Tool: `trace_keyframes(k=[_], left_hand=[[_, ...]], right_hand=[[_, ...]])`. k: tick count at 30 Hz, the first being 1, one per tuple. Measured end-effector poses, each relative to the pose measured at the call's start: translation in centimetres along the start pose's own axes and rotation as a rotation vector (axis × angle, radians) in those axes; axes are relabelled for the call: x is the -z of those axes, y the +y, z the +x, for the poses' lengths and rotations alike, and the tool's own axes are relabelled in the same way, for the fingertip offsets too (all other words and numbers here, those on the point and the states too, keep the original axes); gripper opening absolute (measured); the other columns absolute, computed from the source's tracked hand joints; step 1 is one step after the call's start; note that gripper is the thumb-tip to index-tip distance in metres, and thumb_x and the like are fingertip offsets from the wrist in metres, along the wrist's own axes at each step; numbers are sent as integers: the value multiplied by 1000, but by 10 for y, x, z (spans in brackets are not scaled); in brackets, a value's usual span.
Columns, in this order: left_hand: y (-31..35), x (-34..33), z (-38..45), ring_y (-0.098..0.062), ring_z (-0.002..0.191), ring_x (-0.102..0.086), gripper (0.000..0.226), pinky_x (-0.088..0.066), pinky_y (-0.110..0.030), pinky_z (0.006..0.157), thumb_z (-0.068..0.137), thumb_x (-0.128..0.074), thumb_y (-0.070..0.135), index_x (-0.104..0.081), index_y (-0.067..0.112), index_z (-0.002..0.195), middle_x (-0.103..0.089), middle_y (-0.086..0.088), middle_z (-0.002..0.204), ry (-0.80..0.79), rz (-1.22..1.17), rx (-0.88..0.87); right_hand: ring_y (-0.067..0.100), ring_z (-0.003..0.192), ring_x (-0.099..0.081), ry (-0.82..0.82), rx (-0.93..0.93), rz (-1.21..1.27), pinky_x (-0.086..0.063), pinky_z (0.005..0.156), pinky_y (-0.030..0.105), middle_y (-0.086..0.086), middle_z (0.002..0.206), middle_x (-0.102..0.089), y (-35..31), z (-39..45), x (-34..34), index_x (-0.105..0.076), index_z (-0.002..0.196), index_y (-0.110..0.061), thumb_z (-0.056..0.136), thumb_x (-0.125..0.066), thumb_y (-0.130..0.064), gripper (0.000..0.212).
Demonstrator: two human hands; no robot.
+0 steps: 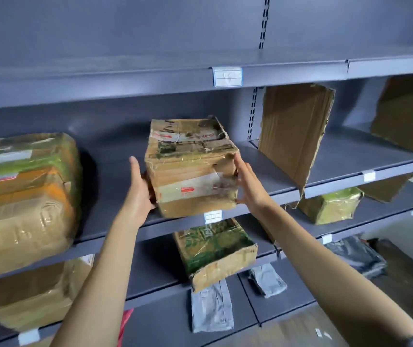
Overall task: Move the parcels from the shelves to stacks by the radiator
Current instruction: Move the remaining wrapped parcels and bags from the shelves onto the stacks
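Observation:
A worn cardboard parcel [191, 169] with tape and white labels sits at the front of the middle grey shelf [115, 176], tilted toward me and overhanging the edge. My left hand [137, 189] presses its left side and my right hand [249, 184] presses its right side, so both hands clasp it. A large taped parcel [22, 201] lies on the same shelf at the left. Another taped box [215, 251] sits on the shelf below. The radiator is out of view.
A flattened brown carton [293, 136] leans upright in the right bay, with another carton [406, 113] beyond it. A green-taped box [330, 205] and grey mailer bags [211, 306] lie on lower shelves. The top shelf [125, 73] holds nothing.

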State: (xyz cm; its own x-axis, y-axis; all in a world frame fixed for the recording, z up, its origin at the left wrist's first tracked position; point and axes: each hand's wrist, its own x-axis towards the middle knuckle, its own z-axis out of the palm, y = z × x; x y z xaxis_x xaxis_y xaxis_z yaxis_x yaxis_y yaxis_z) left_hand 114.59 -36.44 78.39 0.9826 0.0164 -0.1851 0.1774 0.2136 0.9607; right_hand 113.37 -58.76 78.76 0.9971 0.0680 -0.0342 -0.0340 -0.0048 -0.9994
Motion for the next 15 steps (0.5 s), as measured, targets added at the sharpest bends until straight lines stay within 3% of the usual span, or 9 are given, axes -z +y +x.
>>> trace_keyframes(k=[2,4,5,7,10,12,15], left_hand=[[0,1,-10,-20,119,-48,75,-32,-48,94,78,-2,80,-58,39,107,-55,0,135,-54,25,31],[-3,-3,-20,-21,118,-49,63,-34,-51,97,79,-8,79,-57,44,96,-56,1,132,-76,59,46],[-4,-7,-26,-21,118,-50,57,-36,-52,98,80,-13,79,-56,45,95,-57,2,130,-77,67,57],[-7,-14,-39,-20,111,-53,50,-42,-52,93,82,-23,74,-57,43,100,-59,2,123,-97,66,84],[-15,-23,-62,-21,113,-54,49,-49,-51,85,83,-49,58,-52,34,125,-59,2,122,-214,67,97],[-28,-33,-81,-22,108,-57,43,-55,-48,77,77,-65,37,-56,27,118,-60,-2,117,-254,81,72],[-57,-72,-118,-16,75,-67,16,-57,-33,56,78,-67,17,-63,17,93,-68,-7,86,-286,116,121]], right_hand=[[12,123,-46,36,-30,-1,-37,95,45,-30,119,-46,-2,-10,5,-47,108,-46,68,-39,-80,53],[21,133,-39,82,-84,6,-32,106,54,-11,143,-42,1,-15,16,-48,124,-45,54,-38,-88,83],[22,133,-39,83,-107,16,-32,106,56,-10,144,-42,1,-18,21,-48,127,-48,55,-36,-89,83],[21,118,-49,54,-125,36,-42,94,53,-20,125,-53,-2,-26,32,-56,109,-60,68,-30,-86,54],[19,114,-50,-6,-149,65,-43,88,54,-15,129,-51,2,-32,64,-52,121,-49,78,-29,-79,57],[21,109,-60,-92,-167,77,-51,85,50,-5,122,-62,9,-46,87,-59,114,-41,78,-41,-74,52],[13,84,-71,-177,-160,17,-60,71,34,-4,94,-74,32,-87,127,-63,106,-32,75,-63,-56,40]])
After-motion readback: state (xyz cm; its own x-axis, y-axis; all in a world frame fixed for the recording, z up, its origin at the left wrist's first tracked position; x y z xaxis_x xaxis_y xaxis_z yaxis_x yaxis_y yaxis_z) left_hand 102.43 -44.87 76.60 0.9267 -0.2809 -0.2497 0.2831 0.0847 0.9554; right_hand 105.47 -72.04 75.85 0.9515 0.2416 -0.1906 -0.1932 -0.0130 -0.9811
